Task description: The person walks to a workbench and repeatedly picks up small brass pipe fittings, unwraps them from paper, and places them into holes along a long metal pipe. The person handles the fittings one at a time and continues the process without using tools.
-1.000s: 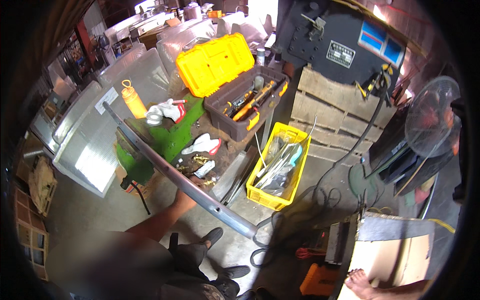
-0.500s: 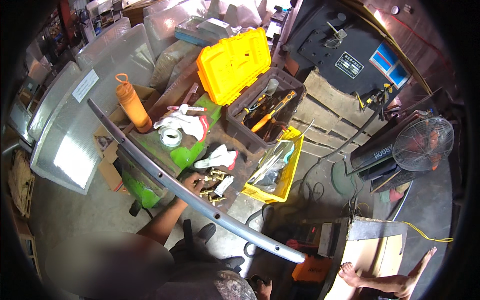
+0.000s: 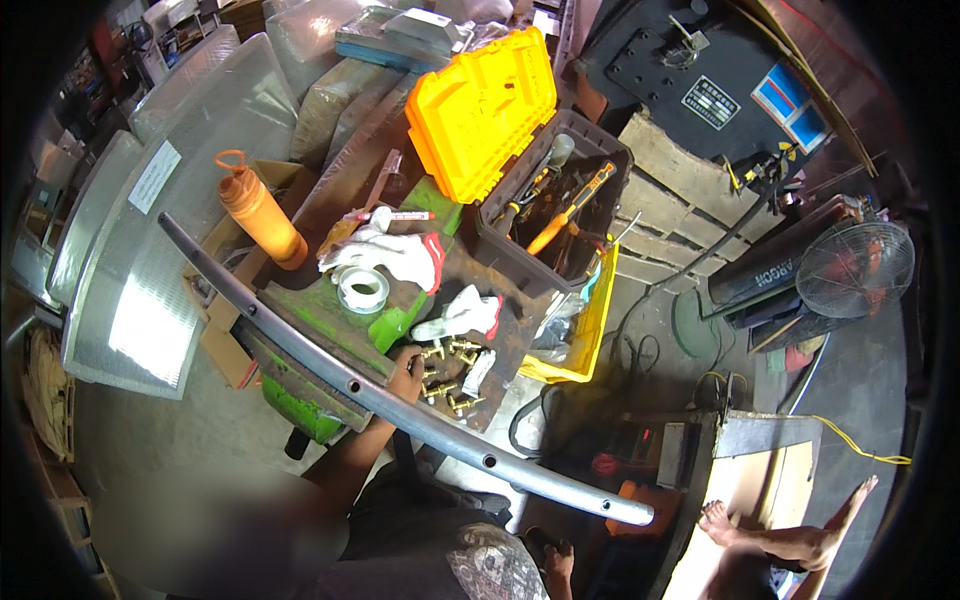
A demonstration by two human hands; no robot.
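A long, gently curved metal tube (image 3: 425, 428) with holes along it crosses in front of me, over the green machine (image 3: 300, 408). My left forearm passes below the tube. My left hand (image 3: 405, 368) is at its far side, fingers curled beside several brass fittings (image 3: 455, 372); what it holds, if anything, is hidden. White gloves (image 3: 462, 312) with red cuffs lie beyond the fittings, along with a roll of tape (image 3: 362, 289) and a red-and-white marker (image 3: 398, 216). Low at the lower edge, my right hand (image 3: 560, 562) is closed around something dark that I cannot make out.
An orange bottle (image 3: 262, 215) stands at the left. Farther back is an open toolbox (image 3: 497, 245) with a yellow lid, beside a yellow bin (image 3: 598, 335). A fan (image 3: 855, 270) stands at the right. Another person's bare limb (image 3: 785, 542) shows over cardboard at the lower right.
My view has shifted, so the bench things appear farther right. My left hand has drawn slightly back from the brass fittings, toward the tube. My right hand shows more fully.
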